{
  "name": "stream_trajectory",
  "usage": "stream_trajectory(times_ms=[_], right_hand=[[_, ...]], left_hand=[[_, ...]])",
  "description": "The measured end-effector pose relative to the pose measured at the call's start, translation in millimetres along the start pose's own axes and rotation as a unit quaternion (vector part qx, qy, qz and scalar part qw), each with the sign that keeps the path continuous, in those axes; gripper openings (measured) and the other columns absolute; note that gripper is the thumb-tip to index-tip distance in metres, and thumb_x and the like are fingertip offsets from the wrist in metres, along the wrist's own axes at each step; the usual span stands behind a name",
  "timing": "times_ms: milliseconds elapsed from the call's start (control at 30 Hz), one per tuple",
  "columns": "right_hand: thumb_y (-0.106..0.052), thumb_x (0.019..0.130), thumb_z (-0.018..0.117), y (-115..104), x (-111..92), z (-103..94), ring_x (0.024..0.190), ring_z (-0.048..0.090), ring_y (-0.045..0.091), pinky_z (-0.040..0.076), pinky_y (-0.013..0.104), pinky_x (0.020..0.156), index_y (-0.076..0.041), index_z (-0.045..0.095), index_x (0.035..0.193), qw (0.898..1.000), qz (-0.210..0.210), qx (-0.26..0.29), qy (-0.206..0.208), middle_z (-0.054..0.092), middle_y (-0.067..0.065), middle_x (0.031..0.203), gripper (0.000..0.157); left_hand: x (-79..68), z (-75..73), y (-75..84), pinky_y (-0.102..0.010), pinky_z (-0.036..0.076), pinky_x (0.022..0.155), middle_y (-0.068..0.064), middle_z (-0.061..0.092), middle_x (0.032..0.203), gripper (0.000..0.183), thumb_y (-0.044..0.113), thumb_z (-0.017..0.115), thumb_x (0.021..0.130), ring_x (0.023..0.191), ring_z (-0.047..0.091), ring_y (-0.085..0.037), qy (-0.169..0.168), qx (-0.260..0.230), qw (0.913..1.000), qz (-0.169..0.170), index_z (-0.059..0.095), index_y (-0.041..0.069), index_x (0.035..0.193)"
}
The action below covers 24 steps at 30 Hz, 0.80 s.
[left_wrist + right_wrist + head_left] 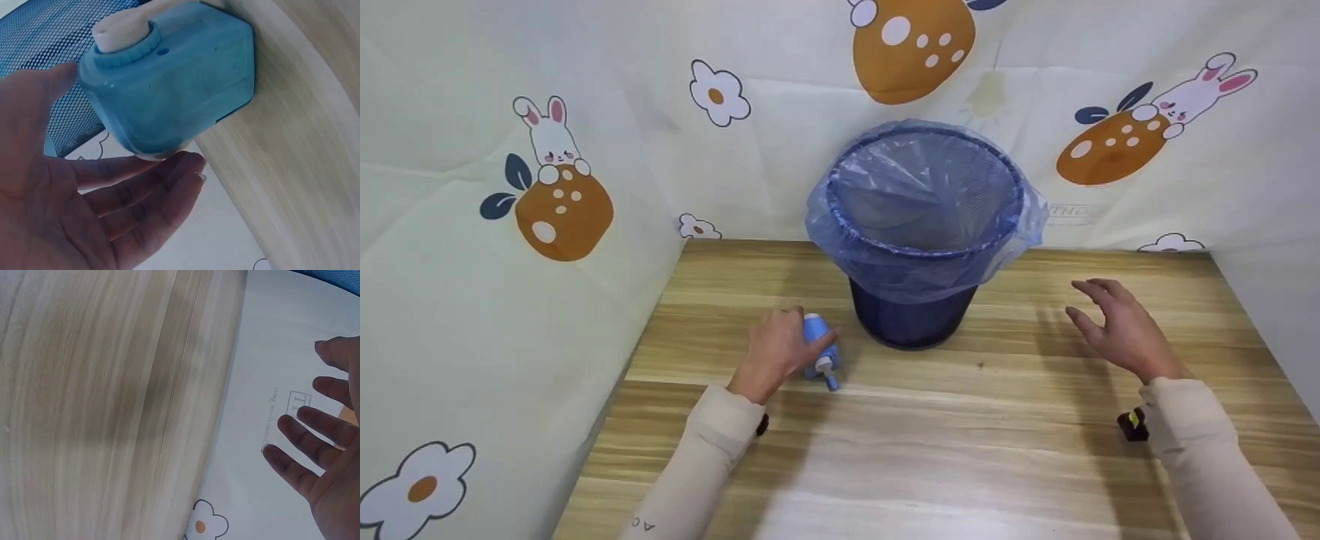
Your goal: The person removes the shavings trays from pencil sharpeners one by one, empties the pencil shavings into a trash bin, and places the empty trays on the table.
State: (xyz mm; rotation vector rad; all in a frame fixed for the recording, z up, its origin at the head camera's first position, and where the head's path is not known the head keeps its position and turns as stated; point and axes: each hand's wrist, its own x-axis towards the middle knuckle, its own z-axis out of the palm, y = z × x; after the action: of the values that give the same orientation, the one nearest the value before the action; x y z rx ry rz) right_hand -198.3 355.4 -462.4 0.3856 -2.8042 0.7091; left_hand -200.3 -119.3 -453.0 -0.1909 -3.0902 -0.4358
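A small blue bottle with a white cap and a blue-tipped nozzle is at the wooden table, left of the bin. My left hand holds it between the thumb, which crosses it in the head view, and the fingers on its other side. In the left wrist view the thumb tip and fingertips meet the bottle's edges, with a gap between it and the palm. Over on the right, my right hand hovers above the table, fingers spread and loosely bent, holding nothing.
A dark blue mesh bin stands upright between the hands, near the back wall. Its translucent blue bag is folded over the rim. Pale printed sheets bound the wooden table behind and at both sides.
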Motion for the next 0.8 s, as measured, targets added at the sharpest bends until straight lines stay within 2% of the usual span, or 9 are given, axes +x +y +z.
stream_trajectory(times_ms=[133, 367, 567, 800], right_hand=[[-0.023, 0.098, 0.061, -2, -2, 2.3, 0.121, 0.044, 0.056, 0.037, 0.07, 0.095, 0.007, 0.051, 0.137, 1.0, 0.007, -0.002, -0.006, 0.045, 0.034, 0.136, 0.05], [-0.023, 0.099, 0.06, -5, -4, 5.2, 0.121, 0.045, 0.055, 0.037, 0.07, 0.095, 0.008, 0.051, 0.137, 1.0, 0.01, 0.014, -0.014, 0.044, 0.033, 0.137, 0.05], [-0.023, 0.098, 0.061, -5, -5, 9.1, 0.109, 0.055, 0.048, 0.044, 0.066, 0.087, 0.007, 0.052, 0.136, 1.0, 0.003, 0.017, -0.012, 0.052, 0.032, 0.13, 0.049], [-0.019, 0.096, 0.064, -6, -8, 15.5, 0.102, 0.061, 0.045, 0.049, 0.062, 0.082, 0.007, 0.057, 0.132, 1.0, -0.014, 0.016, -0.001, 0.059, 0.03, 0.122, 0.044]], left_hand=[[-0.8, 5.2, 1.2, -0.035, 0.05, 0.051, -0.007, 0.06, 0.074, 0.062, 0.065, 0.067, 0.081, 0.062, 0.057, -0.02, 0.003, -0.003, 1.0, 0.0, 0.065, 0.004, 0.092], [-1.6, 10.3, 2.0, -0.04, 0.054, 0.056, -0.012, 0.065, 0.081, 0.061, 0.059, 0.073, 0.079, 0.068, 0.063, -0.026, 0.012, -0.009, 0.9997, 0.019, 0.064, 0.002, 0.099], [-2.6, 14.5, 3.8, -0.043, 0.058, 0.06, -0.019, 0.067, 0.092, 0.081, 0.061, 0.071, 0.081, 0.074, 0.066, -0.032, 0.017, -0.003, 0.9991, 0.04, 0.058, -0.007, 0.123], [-5.0, 21.1, 8.0, -0.046, 0.058, 0.062, -0.025, 0.067, 0.1, 0.098, 0.064, 0.069, 0.081, 0.079, 0.067, -0.038, 0.014, -0.002, 0.9997, 0.021, 0.045, -0.012, 0.138]])
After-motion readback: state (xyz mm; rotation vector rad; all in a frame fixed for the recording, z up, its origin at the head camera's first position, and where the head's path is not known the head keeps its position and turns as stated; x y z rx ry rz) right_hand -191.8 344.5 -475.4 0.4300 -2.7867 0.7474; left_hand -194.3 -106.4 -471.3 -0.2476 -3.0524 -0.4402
